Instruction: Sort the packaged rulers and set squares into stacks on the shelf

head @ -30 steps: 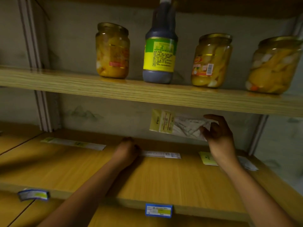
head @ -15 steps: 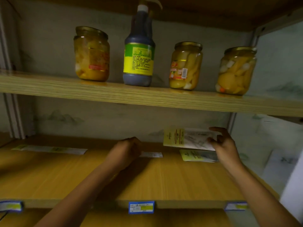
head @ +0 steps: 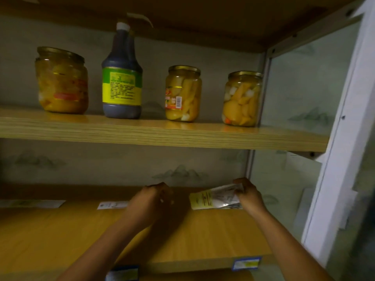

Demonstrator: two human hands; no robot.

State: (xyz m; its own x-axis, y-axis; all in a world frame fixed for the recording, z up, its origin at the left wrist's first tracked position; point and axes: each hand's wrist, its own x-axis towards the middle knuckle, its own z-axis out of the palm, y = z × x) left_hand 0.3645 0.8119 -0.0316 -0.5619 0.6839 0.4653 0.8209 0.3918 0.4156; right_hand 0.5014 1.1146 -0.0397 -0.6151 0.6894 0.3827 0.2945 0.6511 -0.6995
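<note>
No wording can be read anywhere. Above the left hand (head: 151,201), the dark bottle (head: 121,78) bears a green-and-yellow label of blurred print. Higher than the right hand (head: 248,196), a jar (head: 183,94) carries a barcode sticker.

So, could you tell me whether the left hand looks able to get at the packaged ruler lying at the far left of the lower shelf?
Probably yes: the left hand holds nothing, and only bare shelf lies between it and that packaged ruler.
</note>
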